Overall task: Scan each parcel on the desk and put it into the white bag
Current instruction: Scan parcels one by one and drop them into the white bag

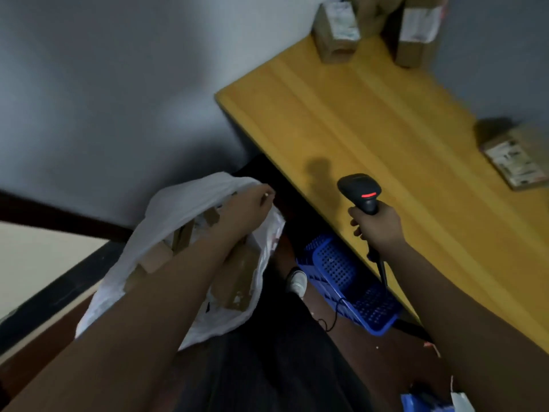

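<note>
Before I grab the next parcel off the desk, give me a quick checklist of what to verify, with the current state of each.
1. Scanner in right hand: ok, gripped by the handle.
2. Scanner powered: ok, red light showing.
3. Left hand free for picking: not ok, it holds the white bag by its rim.
4. Bag open: ok, cardboard parcels visible inside.
5. Parcels left on the desk: ok, flat box near the right edge, more boxes at the far end.
6. Label readable: cannot tell, blurred.
</note>
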Demonstrator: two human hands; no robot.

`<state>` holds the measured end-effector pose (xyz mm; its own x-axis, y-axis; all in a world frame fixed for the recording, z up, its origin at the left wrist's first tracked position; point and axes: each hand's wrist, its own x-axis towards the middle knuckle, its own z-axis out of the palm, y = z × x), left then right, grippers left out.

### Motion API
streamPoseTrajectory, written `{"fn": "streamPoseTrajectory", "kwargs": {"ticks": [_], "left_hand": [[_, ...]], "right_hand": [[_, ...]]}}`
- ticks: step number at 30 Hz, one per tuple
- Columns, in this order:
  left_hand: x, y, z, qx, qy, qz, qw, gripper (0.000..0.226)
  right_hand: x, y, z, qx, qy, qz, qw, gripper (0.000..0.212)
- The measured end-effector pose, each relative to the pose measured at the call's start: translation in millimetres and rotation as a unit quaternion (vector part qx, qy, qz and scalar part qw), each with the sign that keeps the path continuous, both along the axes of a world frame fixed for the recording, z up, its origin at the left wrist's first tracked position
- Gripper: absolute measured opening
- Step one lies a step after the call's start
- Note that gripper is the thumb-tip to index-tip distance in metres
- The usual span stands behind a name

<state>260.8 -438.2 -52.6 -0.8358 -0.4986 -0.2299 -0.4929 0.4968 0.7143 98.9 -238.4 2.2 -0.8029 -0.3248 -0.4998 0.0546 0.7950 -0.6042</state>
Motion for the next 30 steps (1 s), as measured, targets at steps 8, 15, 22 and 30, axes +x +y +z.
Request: {"fn": "streamPoseTrajectory", "kwargs": {"ticks": [8,15,22,30], "left_hand": [[-190,17,39,-0.026,-0.048,-0.072,0.996,0.031],[-305,-17,38,-0.129,-0.059,0.02,0.99,0.042],[-408,-90,-3,-0.166,-0.089,0.036,0.981,0.061],[-478,-161,-41,-0.245,-0.076,0.071,0.964,0.096]], "right_hand": [[-124,27,21,-0.035,0.016,-0.037,0.999,0.009],[-214,-1,18,-0.078,0.009,-0.071,0.994,0.008],[-288,-60,-13,-0.118,-0.012,-0.105,0.987,0.009],[-328,-90,-46,-0.152,-0.066,-0.145,0.975,0.009]]}}
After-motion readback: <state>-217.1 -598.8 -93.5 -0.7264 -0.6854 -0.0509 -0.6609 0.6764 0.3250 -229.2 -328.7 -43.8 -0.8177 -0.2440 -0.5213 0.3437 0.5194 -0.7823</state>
